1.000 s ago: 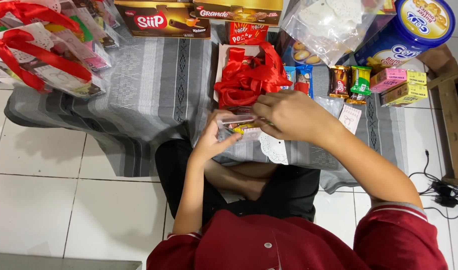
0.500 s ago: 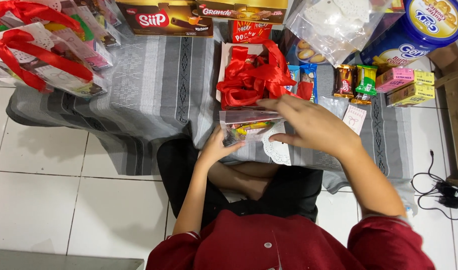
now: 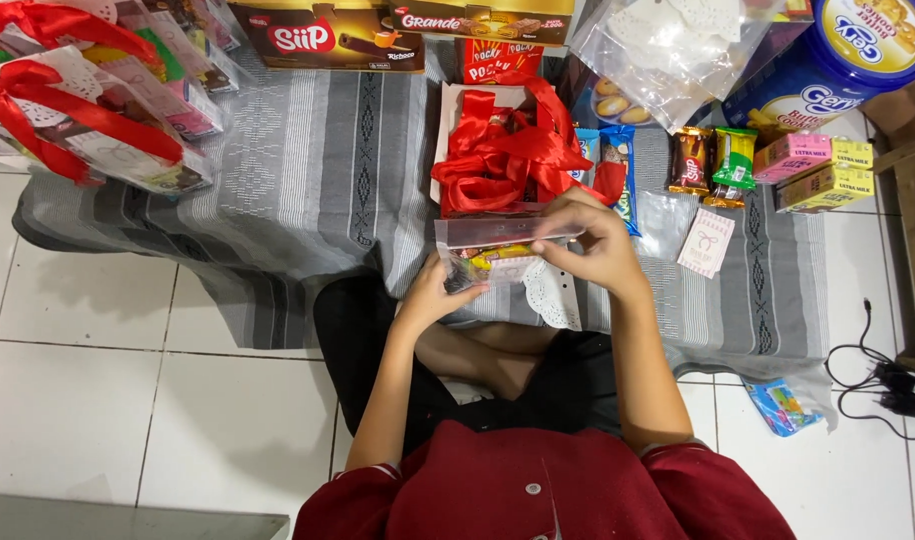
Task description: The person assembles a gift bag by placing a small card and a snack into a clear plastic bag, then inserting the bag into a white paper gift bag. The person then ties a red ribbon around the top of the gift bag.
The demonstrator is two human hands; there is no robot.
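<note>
The person is holding a clear plastic bag [image 3: 506,250] of wrapped snacks just in front of the open box of red ribbon [image 3: 498,150]. Compared with a second ago, the right hand [image 3: 588,245] has come off the ribbon box and is now pinching the bag's top edge between thumb and fingers, while the left hand [image 3: 433,295] is gripping the bag's lower left corner, its hold little changed. The bag is sitting flatter and more stretched, so the work appears to be moving from filling toward closing the bag's mouth. A white paper doily [image 3: 553,295] is lying under the bag.

The ribbon box is resting on a grey striped cloth [image 3: 308,170] spread over a white tiled floor [image 3: 98,400]. Right of the box are lying small snack packets [image 3: 713,160] and a pale card [image 3: 706,242]; far to its left are standing finished gift parcels tied with red bows [image 3: 78,110]. Beyond the box are lying long brown cartons [image 3: 323,35].
</note>
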